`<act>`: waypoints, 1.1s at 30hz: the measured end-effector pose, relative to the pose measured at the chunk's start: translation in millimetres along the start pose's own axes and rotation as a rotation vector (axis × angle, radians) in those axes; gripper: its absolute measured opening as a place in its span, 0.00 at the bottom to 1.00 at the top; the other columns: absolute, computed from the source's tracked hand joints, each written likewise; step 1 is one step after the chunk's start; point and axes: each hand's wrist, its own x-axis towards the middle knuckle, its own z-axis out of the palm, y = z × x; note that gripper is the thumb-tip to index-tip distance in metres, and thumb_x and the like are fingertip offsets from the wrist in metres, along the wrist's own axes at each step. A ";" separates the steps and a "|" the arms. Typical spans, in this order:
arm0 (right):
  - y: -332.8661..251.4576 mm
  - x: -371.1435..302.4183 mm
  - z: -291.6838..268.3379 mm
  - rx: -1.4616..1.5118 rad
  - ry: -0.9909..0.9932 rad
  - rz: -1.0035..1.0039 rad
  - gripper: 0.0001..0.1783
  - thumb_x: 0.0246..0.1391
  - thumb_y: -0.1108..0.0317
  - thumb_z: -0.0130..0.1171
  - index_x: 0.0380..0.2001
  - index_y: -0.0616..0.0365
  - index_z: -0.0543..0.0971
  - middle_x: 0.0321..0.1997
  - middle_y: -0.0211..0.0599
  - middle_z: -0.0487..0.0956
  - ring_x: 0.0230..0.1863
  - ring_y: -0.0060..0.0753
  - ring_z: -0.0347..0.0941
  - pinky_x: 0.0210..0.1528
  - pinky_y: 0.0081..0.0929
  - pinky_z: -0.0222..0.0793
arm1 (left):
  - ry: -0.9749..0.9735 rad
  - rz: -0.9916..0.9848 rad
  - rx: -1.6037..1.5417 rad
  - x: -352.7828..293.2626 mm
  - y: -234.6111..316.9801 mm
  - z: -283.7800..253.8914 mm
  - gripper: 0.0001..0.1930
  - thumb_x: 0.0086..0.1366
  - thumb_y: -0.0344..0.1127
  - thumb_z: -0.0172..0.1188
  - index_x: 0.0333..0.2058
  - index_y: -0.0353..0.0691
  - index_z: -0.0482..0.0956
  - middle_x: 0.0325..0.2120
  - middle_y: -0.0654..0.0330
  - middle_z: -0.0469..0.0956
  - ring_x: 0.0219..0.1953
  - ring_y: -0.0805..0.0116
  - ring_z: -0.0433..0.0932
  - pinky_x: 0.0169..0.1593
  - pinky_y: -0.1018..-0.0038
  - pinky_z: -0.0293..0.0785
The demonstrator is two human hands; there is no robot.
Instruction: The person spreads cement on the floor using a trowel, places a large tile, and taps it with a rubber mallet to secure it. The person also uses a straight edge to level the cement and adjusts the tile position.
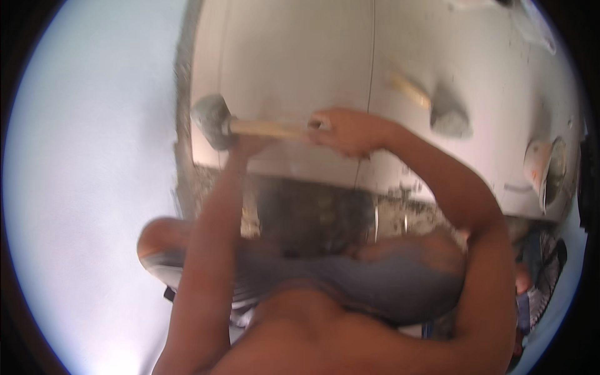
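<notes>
Both hands (300,134) clamped on wooden-handled mallet (215,122) over pale floor tiles (300,56).

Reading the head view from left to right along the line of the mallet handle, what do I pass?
Pale wall → grey mallet head → left hand under the wooden handle → right hand gripping the handle's end → second mallet lying on the light tile → orange-and-grey tool near the right rim.
</notes>
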 end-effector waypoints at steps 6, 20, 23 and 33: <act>-42.1 -13.6 -73.5 -0.129 0.542 -0.538 0.26 0.65 0.46 0.53 0.51 0.60 0.72 0.22 0.28 0.71 0.19 0.17 0.65 0.24 0.21 0.64 | 0.630 -0.228 0.138 -14.3 103.7 -22.8 0.75 0.38 0.76 0.69 0.72 0.39 0.33 0.72 0.43 0.27 0.72 0.30 0.30 0.62 0.30 0.52; 18.5 39.7 -47.3 -0.169 0.306 -0.003 0.31 0.64 0.45 0.51 0.49 0.67 0.73 0.30 0.49 0.78 0.30 0.45 0.76 0.38 0.40 0.74 | 0.388 -0.271 0.089 -3.7 135.3 -31.4 0.80 0.37 0.72 0.74 0.69 0.34 0.24 0.70 0.39 0.20 0.71 0.28 0.24 0.61 0.26 0.52; -24.0 23.1 -81.7 -0.042 0.544 -0.143 0.29 0.63 0.44 0.52 0.39 0.65 0.74 0.19 0.40 0.73 0.16 0.36 0.71 0.22 0.37 0.70 | 0.400 -0.261 0.107 -10.5 141.6 -36.2 0.80 0.38 0.71 0.74 0.69 0.33 0.24 0.70 0.39 0.20 0.71 0.29 0.24 0.61 0.27 0.52; 123.6 151.0 -82.6 -0.269 0.807 -0.224 0.30 0.62 0.46 0.54 0.39 0.70 0.74 0.20 0.41 0.76 0.15 0.38 0.74 0.14 0.34 0.69 | 0.379 -0.230 0.081 -4.2 159.1 -25.1 0.80 0.38 0.72 0.73 0.69 0.33 0.23 0.71 0.39 0.20 0.71 0.29 0.24 0.63 0.28 0.48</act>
